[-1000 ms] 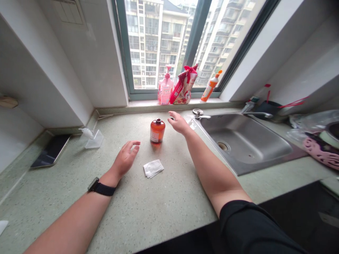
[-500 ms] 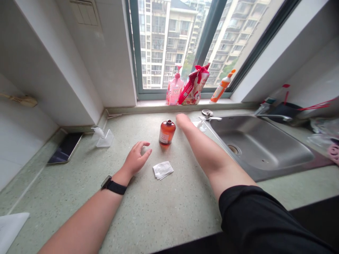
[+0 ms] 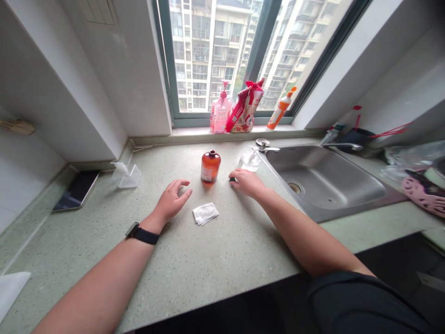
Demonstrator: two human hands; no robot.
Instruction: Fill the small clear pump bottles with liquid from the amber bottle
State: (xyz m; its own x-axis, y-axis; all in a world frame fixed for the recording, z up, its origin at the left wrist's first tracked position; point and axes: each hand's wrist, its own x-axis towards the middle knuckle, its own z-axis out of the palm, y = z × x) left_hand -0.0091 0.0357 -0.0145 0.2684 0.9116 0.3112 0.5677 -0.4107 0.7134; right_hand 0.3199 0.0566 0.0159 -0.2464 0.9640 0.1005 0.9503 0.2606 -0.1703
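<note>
An amber bottle [image 3: 210,168] with a pale label stands upright on the counter, its neck uncapped. My right hand [image 3: 246,182], to the bottle's right, pinches a small black bottle cap [image 3: 232,179] between thumb and fingers. To the left of the bottle my left hand [image 3: 173,197] rests near the counter, fingers curved and apart, holding nothing. A folded white tissue [image 3: 206,214] lies flat between the hands, in front of the bottle. Just behind my right hand is a clear pump bottle [image 3: 249,158], partly hidden by the hand.
A steel sink [image 3: 330,171] is set into the counter at right. Farther left stand another clear pump bottle [image 3: 129,176] and a phone [image 3: 77,190]. On the windowsill are a pink pump bottle [image 3: 220,113], a red bag [image 3: 245,107] and an orange-white bottle [image 3: 280,110].
My right hand has come back toward me from behind the bottle, and the black cap now shows in its fingers. My left hand stays open beside the bottle. The view has shifted slightly.
</note>
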